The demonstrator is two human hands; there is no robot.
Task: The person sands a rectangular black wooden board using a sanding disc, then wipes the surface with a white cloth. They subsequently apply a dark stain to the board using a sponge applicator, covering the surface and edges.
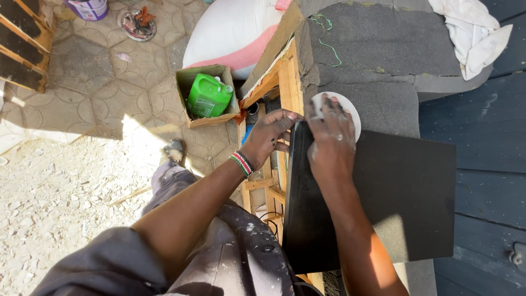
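Observation:
My left hand, with a striped beaded band at the wrist, pinches the top left corner of a black foam sheet. My right hand lies flat on the same sheet near its upper left edge, fingers spread and dusted white. The fingertips reach onto a round white lid lying on grey foam padding. The black sheet rests over that padding, and its left edge hangs down over a wooden frame.
A cardboard box holding a green plastic jug stands on the paved ground to the left. A white and pink sack lies behind it. A white cloth sits top right. Dark blue boards run along the right.

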